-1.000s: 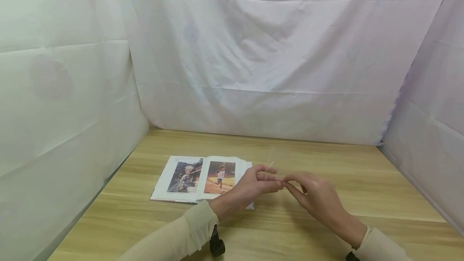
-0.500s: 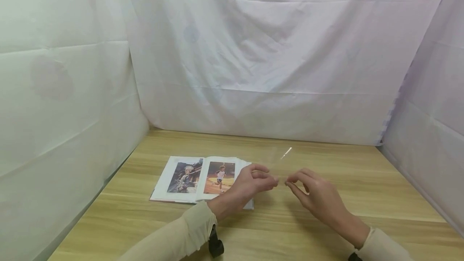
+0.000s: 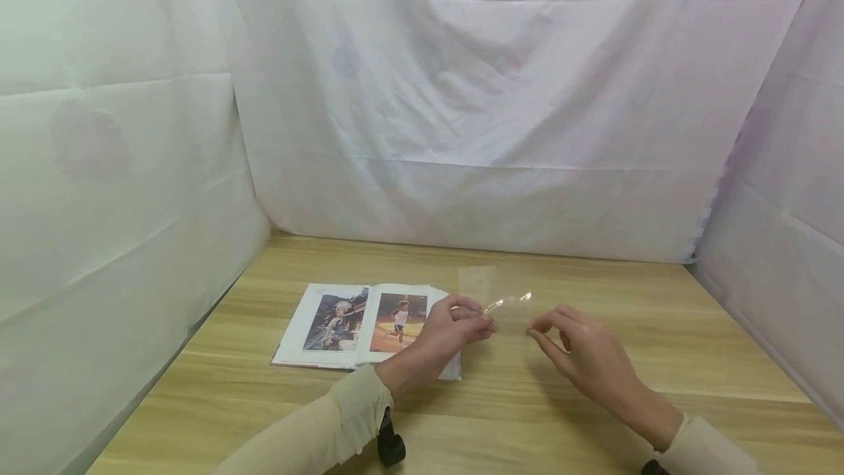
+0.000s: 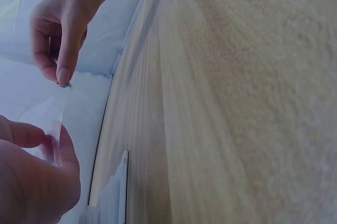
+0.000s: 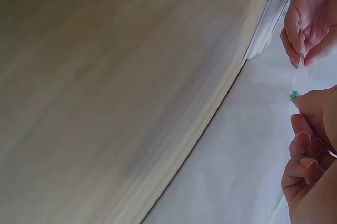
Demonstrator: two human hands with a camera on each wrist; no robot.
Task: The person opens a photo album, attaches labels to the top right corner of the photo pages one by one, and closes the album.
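Note:
My left hand (image 3: 451,328) pinches a thin clear plastic sheet (image 3: 478,282), which shows mostly by its glints in the head view. To its right, the thumb and index finger of my right hand (image 3: 590,354) pinch a tiny green piece, perhaps a sticker (image 5: 294,96), close to the sheet's right edge. The same green piece (image 4: 65,85) peeks out at the right fingertips in the left wrist view. Whether it touches the sheet, I cannot tell. Both hands are held above the table, a small gap between them.
An open photo album (image 3: 293,343) lies on the wooden table (image 3: 659,314), left of the hands, with a photo on each page. My left forearm and hand partly cover its right side. White cloth (image 3: 461,94) hangs behind and along both sides.
My fingertips were together at first; now the right hand has drawn off to the right with the green piece, and the left has shifted slightly left. The clear sheet has tilted, showing more of its surface.

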